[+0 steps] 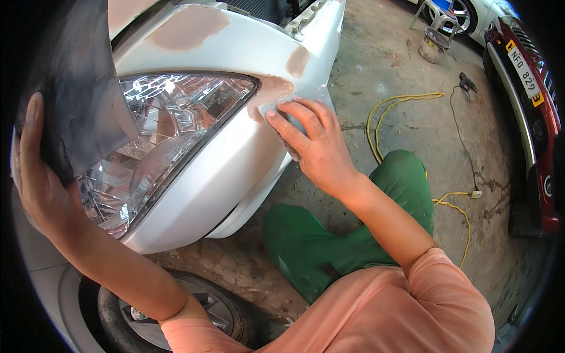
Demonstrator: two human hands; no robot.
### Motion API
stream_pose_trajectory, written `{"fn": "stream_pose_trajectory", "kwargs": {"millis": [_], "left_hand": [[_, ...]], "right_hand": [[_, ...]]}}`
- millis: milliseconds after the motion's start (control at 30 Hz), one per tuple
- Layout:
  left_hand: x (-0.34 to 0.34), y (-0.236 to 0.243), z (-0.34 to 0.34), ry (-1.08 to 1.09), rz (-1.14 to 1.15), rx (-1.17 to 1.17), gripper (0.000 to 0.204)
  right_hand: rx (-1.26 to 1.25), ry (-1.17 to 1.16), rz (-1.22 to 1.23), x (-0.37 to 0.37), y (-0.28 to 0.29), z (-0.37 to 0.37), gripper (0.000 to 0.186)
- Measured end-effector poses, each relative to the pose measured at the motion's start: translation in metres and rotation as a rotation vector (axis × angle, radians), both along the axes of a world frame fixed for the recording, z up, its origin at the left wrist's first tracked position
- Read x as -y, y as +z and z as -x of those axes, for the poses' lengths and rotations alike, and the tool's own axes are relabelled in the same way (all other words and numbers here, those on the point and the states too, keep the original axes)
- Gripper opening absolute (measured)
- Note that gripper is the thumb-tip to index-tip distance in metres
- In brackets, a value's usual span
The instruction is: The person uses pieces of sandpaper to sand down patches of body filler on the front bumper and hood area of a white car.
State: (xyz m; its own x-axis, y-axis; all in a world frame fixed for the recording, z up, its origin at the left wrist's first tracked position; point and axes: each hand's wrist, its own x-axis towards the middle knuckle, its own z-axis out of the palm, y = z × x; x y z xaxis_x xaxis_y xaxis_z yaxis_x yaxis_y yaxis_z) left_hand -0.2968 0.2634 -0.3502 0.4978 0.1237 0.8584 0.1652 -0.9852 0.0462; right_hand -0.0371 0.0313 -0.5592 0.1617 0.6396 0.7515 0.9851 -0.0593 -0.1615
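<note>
My right hand (318,138) is pressed against the corner of a white car bumper (218,176), fingers bent over a thin grey sheet (328,99) that looks like sandpaper. Beneath and beside that sheet lie dull pinkish-brown patches (273,87) on the white paint. At the far left, my left hand (44,182) is by a dark grey flexible sheet (97,94), one finger along its edge and the thumb side hidden; it appears to grip it. This sheet covers part of the clear headlight (176,126) set into the white bodywork.
A loose wheel (229,312) lies below the bumper. Yellow hose or cable (376,112) and a corded power tool (467,83) are on the concrete floor. At right stands a dark red car front (529,117); farther back are a bucket (432,47) and a stool (438,17).
</note>
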Motion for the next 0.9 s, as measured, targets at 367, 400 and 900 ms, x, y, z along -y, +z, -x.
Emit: {"fn": "stream_pose_trajectory", "kwargs": {"millis": [367, 400, 900], "left_hand": [[-0.002, -0.002, 0.001, 0.171, -0.178, -0.044, 0.035], [-0.001, -0.002, 0.001, 0.209, -0.229, -0.062, 0.036], [-0.022, 0.004, 0.017, -0.055, -0.002, -0.053, 0.041]], "right_hand": [[0.017, -0.133, -0.05, -0.001, -0.01, 0.001, 0.062], [0.027, -0.169, -0.064, -0.004, -0.01, 0.0, 0.062], [0.024, -0.177, -0.102, -0.026, -0.011, 0.007, 0.061]]}}
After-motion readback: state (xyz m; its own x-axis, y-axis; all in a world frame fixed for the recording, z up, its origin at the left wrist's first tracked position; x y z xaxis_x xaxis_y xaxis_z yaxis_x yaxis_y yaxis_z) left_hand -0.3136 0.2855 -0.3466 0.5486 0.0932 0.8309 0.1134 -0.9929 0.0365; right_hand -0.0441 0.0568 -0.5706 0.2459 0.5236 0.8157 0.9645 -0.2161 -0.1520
